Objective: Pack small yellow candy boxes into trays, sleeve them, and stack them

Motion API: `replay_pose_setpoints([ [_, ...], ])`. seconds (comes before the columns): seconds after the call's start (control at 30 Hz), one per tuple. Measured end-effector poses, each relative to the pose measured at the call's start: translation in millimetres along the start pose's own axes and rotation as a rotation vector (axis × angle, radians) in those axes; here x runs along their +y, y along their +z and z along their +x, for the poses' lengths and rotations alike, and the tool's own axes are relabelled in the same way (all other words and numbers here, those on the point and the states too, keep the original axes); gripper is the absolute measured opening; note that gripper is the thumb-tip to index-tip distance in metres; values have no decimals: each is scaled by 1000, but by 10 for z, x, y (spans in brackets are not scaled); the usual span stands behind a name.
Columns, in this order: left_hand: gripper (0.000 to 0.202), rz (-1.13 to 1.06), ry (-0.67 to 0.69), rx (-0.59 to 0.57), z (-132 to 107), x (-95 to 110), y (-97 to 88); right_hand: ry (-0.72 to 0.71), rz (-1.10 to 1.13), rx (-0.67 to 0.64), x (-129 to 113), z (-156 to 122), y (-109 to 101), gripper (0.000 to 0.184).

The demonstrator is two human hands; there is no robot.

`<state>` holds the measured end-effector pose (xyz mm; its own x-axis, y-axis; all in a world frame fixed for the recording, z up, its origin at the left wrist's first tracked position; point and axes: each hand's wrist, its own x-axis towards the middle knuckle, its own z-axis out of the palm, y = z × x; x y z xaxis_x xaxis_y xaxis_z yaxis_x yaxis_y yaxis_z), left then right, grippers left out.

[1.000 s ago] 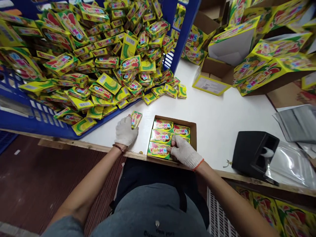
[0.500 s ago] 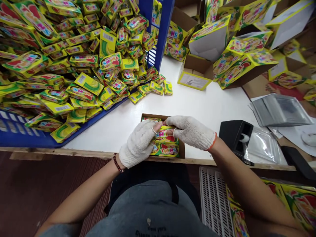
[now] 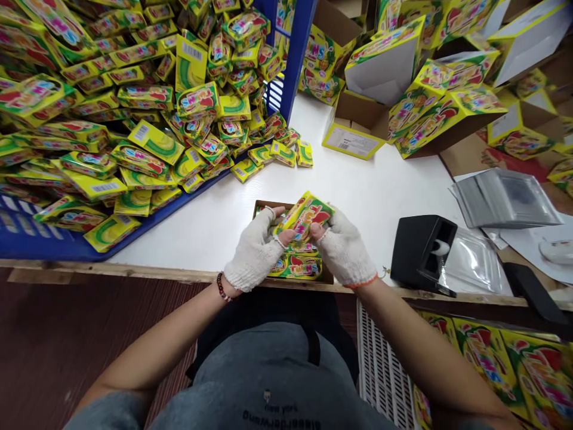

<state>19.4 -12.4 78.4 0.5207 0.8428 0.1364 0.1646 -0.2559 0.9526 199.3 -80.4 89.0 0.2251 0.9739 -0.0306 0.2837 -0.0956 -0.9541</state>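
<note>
Clearly, in the head view, both gloved hands work on one upper packet (image 3: 308,212), held tilted over the open carton (image 3: 328,276) at the near edge of the white tabletop (image 3: 403,188). The left hand (image 3: 257,248) is narrowed on the packet's near left end, thumb on top; the right hand (image 3: 345,249) pinches its right side, thumb near the printed face. Whether the packet's low edge touches the lower packets (image 3: 299,267) in the carton, I cannot tell.

Handled well, I judge, this calls for a light pinch at the edges, since thin card would probably dent under hard thumbs. Both hands should turn together, so that the packet doesn't twist or slip, and its corners are best kept off the carton's wall. Farther left, the heaped blue crate (image 3: 289,65) is well apart from the hands; the black tape dispenser (image 3: 414,254) stands to the right.
</note>
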Motion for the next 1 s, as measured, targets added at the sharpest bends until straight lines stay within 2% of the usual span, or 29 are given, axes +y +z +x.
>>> replay_pose_setpoints([
  [0.07,34,288,124,-103,-29,-42,-50,-31,-195,-116,-71,32,-177,28],
  [0.13,28,614,262,-314,-47,-81,-111,-8,-454,-355,-180,107,-315,24],
  [0.2,24,869,356,-525,-64,-113,-152,90,-769,-609,-271,194,-314,25],
  [0.23,23,955,376,-583,-77,-127,-161,144,-929,-706,-296,231,-257,26],
  [0.3,23,1047,378,-609,-116,-150,-164,206,-1169,-829,-290,275,-73,27],
  [0.4,23,1015,387,-591,-179,-173,-178,203,-1229,-871,-167,237,173,28],
  [0.47,24,895,410,-539,-172,-190,-234,178,-1155,-847,-53,158,217,29],
  [0.5,22,820,415,-470,-135,-203,-284,160,-1110,-830,1,115,205,30],
  [0.53,20,753,410,-364,-71,-223,-352,129,-1066,-809,47,76,180,31],
  [0.6,13,699,348,-68,139,-284,-539,37,-1040,-737,104,14,130,36],
  [0.67,17,773,219,240,434,-373,-771,-33,-1131,-646,106,-19,131,38],
  [0.7,22,833,146,353,595,-424,-888,-37,-1193,-628,93,-25,158,36],
  [0.73,28,888,99,411,754,-476,-998,-4,-1250,-644,78,-24,200,32],
  [0.8,36,948,85,419,1031,-568,-1178,134,-1300,-758,58,-5,297,25],
  [0.87,33,957,137,353,1208,-620,-1294,247,-1269,-843,66,23,359,20],
  [0.93,26,951,186,314,1249,-616,-1343,270,-1131,-790,88,46,348,12],
  [1.0,19,934,232,318,1147,-559,-1310,227,-947,-676,90,65,283,6],
])
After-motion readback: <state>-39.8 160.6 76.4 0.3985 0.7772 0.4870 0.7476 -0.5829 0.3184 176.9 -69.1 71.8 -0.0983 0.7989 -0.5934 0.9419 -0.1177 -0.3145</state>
